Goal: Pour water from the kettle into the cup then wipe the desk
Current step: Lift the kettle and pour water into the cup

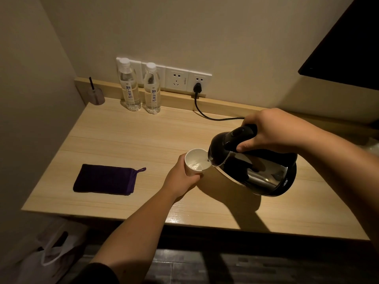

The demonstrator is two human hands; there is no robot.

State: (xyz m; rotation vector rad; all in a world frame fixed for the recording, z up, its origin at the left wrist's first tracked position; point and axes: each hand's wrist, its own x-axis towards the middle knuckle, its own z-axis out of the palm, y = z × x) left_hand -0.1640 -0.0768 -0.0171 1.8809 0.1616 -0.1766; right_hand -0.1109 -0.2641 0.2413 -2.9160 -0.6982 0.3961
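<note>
1. Pale wood desk (127,140): its near edge is closest to the camera, and both forearms reach over it from below.
2. The left hand (180,177) is wrapped around the white cup (196,162), holding it near the desk's middle; I cannot tell whether the cup rests on the wood or is just lifted.
3. The right hand (272,132) is closed on the black handle of the kettle (254,167), wrist turned so the steel body tips left, the spout touching or just over the cup's rim.
4. Water already shows in the cup, so I judge the pour to be under way.
5. Risks: tipping further could overfill the small cup or splash the left fingers (193,178), and if the water is hot, that means a scald. A spout drifting off the rim would wet the desk.
6. The purple cloth (104,179) lies flat to the left, untouched, ready for wiping.
7. Farther back, two bottles (139,87) stand by the wall sockets (178,78).
</note>
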